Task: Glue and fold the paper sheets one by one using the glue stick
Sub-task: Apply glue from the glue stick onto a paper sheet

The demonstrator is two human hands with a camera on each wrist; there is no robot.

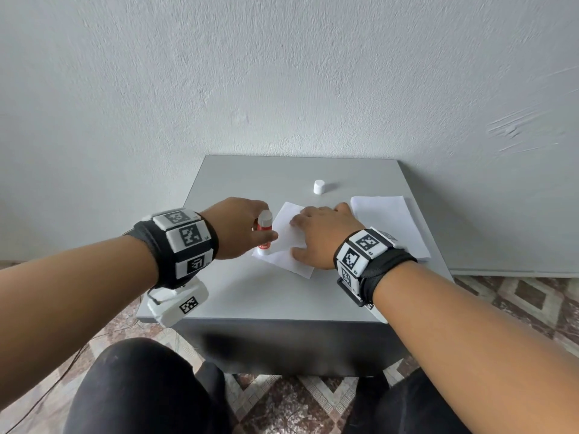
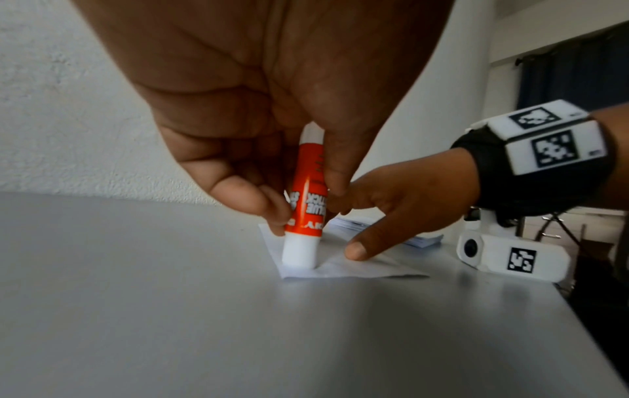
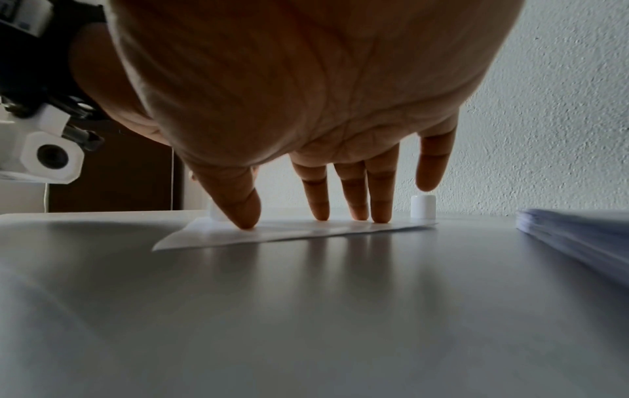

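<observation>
Our left hand [image 2: 258,113] pinches the glue stick [image 2: 306,204], tip down on the sheet's [image 1: 288,236] left corner; our right hand [image 1: 319,236], fingers flat, pins it mid-table. Paper looks thin and floppy, likely to slide; best held near the glued edge.

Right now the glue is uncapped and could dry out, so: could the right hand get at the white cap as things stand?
Probably yes. The cap stands alone on the table, beyond the right hand, with nothing between; but that hand presses the sheet flat and must let go.
</observation>
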